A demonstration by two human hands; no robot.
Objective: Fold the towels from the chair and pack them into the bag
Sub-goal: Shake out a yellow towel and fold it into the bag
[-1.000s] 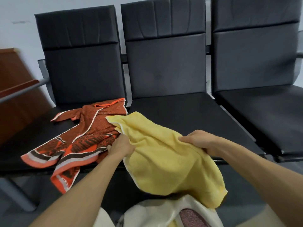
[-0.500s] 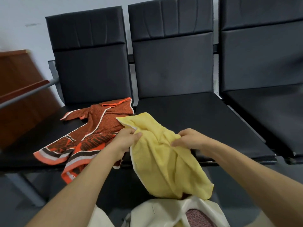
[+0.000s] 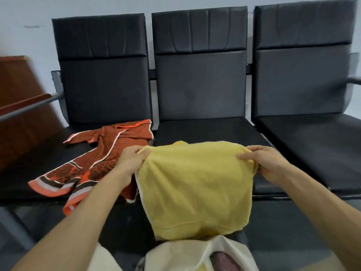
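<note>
The left hand (image 3: 130, 161) and right hand (image 3: 267, 163) each pinch 1 top corner of the yellow towel (image 3: 195, 190) in curled fingers, so it hangs flat beneath them, above the bag (image 3: 185, 255), probably for folding.

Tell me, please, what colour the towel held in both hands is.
Plain yellow towel, best seen in head view.
</note>
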